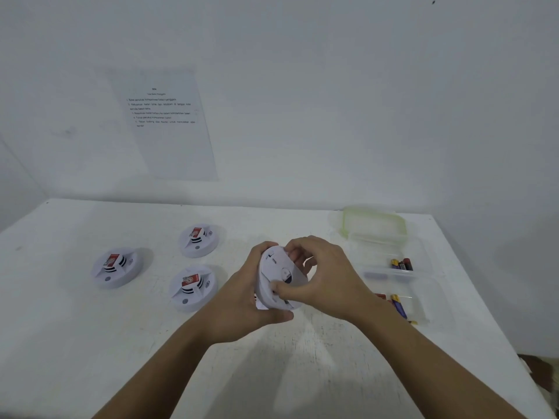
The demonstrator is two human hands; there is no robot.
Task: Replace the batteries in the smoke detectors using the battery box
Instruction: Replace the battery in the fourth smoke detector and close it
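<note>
Round white plastic smoke detector (279, 275), tilted above the white tabletop's (75, 328) middle, gripped by left hand (242, 300) and right hand (323, 276).

Both hands (242, 300) (328, 279) on smoke detector (279, 275)

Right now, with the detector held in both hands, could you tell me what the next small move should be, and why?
Probably twist or pry the back cover off the smoke detector. The left hand grips its rim and the right hand pinches its back, where no battery shows. The open battery box sits to the right with batteries inside.
</note>
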